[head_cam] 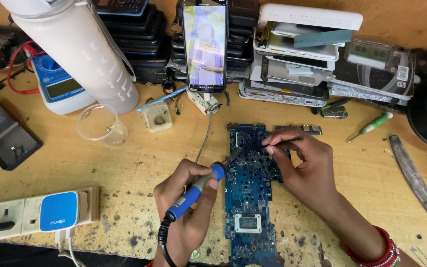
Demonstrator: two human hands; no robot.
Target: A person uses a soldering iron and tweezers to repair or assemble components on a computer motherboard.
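Two hands at work: I keep my left hand (186, 195) wrapped round the iron (201, 185), tip on the upper board (250, 193) mid-bench, while my right hand (302, 165) pinches tweezers (288, 141) there, and judge steady wrists matter most.

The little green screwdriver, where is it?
In the head view, the small green-handled screwdriver lies on the wooden bench, right of the blue circuit board, just below the clear plastic case.
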